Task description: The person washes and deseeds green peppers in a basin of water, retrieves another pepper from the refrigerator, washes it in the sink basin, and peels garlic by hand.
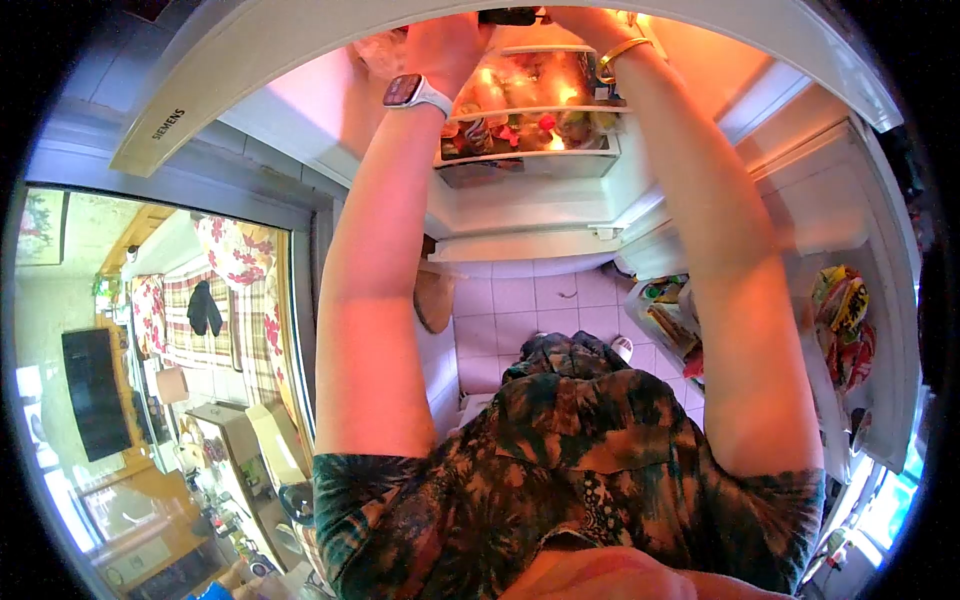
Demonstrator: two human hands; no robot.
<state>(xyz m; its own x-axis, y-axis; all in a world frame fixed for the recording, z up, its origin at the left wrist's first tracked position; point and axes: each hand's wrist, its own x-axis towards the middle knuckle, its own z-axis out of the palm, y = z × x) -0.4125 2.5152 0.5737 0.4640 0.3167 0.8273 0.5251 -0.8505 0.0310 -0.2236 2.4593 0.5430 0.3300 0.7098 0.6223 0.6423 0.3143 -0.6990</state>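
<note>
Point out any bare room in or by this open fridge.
The tiled floor between the fridge's front edge and the patterned clothing is mostly bare; the pale surface below the food drawer looks bare too. Crowded: the food drawer, the door's packets, and the top, where left hand and right hand flank a dark object.

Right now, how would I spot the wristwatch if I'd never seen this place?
Start with the open fridge, then follow the person's left arm into it. Where that arm meets the left hand, the wristwatch circles the wrist. Its dark, squarish face and pale band set it apart from the thin gold bracelet on the right wrist.
</note>
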